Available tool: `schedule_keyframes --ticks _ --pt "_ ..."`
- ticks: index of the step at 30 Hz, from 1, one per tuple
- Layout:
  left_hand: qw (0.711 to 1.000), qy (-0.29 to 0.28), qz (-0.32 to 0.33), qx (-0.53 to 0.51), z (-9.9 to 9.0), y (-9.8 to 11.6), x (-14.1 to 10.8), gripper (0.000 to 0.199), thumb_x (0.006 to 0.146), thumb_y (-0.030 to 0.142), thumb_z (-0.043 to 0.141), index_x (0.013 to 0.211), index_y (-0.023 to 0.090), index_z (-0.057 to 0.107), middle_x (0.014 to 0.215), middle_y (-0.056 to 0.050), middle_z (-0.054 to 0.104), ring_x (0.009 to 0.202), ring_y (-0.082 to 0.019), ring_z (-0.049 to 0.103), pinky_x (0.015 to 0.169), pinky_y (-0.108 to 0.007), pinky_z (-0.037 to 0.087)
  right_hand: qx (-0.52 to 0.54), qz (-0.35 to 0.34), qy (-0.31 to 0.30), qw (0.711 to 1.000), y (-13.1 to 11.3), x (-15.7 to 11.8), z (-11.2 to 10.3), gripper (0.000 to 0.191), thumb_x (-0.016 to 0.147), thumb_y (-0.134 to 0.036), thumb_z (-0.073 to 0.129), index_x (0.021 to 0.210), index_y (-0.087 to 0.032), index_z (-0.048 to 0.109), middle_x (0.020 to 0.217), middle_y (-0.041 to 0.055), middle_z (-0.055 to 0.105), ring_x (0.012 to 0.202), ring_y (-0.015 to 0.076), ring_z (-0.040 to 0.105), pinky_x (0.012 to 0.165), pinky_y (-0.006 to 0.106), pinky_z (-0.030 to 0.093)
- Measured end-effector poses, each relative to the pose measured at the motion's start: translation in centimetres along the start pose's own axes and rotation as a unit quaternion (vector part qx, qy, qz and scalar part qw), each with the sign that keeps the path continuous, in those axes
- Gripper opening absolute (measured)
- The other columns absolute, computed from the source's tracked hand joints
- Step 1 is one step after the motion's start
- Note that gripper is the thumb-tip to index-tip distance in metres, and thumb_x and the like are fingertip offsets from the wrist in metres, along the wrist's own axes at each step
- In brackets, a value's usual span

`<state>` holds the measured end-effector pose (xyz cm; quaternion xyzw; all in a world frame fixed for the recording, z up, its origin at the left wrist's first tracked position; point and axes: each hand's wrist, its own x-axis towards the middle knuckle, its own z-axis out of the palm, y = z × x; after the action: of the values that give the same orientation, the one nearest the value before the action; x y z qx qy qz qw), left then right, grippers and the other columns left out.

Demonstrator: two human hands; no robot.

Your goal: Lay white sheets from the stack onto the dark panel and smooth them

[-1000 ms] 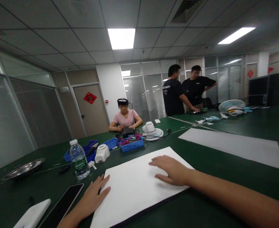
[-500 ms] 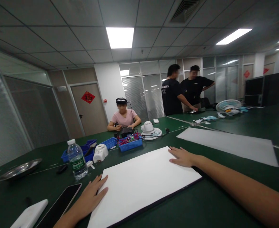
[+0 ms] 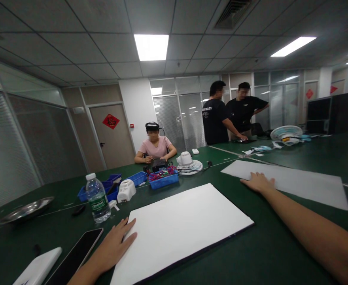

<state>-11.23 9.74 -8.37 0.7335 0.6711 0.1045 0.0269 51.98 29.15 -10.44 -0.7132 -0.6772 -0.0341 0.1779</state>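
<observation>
A large white sheet with a dark edge along its near side lies flat on the green table in front of me. My left hand rests on its left edge, fingers spread and holding nothing. Off to the right, my right hand is apart from that sheet, its fingers outstretched over the left part of a long translucent white sheet. Whether the right fingertips touch that second sheet or the table, I cannot tell.
Left of the white sheet are a water bottle, a dark phone, a white flat device and a metal tray. Beyond lie a blue bin of wires and a white fan. A person sits opposite; two others stand behind.
My right hand has left the right edge of the white sheet and moved right, to the translucent sheet. The left hand stays in place.
</observation>
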Motion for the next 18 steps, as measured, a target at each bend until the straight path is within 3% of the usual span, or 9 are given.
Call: schedule_keyframes --ticks 4,9,15,18 --pt "1.000 -0.001 -0.001 -0.006 0.1 -0.1 0.0 0.068 0.095 0.064 0.041 0.150 0.024 0.046 0.159 -0.013 0.038 0.146 -0.038 0.036 0.117 -0.061 0.032 -0.030 0.047 0.005 0.998 0.3 -0.2 0.6 0.039 0.097 -0.043 0.061 0.127 -0.017 0.059 0.127 0.0098 0.060 0.109 0.0235 0.062 0.092 0.046 0.054" --pt "1.000 0.010 0.007 -0.006 0.0 0.3 -0.2 0.065 0.096 0.062 0.039 0.148 0.024 0.049 0.156 -0.012 0.043 0.145 -0.038 0.038 0.115 -0.063 0.034 -0.061 0.046 0.008 0.997 -1.9 -1.2 0.3 0.033 0.098 -0.041 0.060 0.122 -0.018 0.061 0.124 0.0094 0.062 0.105 0.0212 0.063 0.091 0.043 0.055" --pt "0.998 0.048 0.038 0.009 -0.2 1.0 -0.4 0.062 0.098 0.059 0.037 0.146 0.024 0.053 0.159 -0.012 0.041 0.146 -0.035 0.039 0.118 -0.060 0.031 -0.083 -0.003 0.059 0.995 -7.2 -3.3 -1.7 0.033 0.098 -0.041 0.060 0.121 -0.017 0.061 0.119 0.0085 0.063 0.100 0.0202 0.064 0.087 0.042 0.056" --pt "0.995 0.079 0.059 0.015 -0.1 1.1 -0.3 0.063 0.096 0.059 0.043 0.148 0.024 0.051 0.160 -0.011 0.040 0.146 -0.035 0.040 0.119 -0.059 0.031 -0.084 -0.081 0.084 0.990 -11.2 -5.3 -2.8 0.032 0.099 -0.041 0.059 0.120 -0.017 0.061 0.115 0.0077 0.064 0.097 0.0192 0.064 0.086 0.040 0.056"
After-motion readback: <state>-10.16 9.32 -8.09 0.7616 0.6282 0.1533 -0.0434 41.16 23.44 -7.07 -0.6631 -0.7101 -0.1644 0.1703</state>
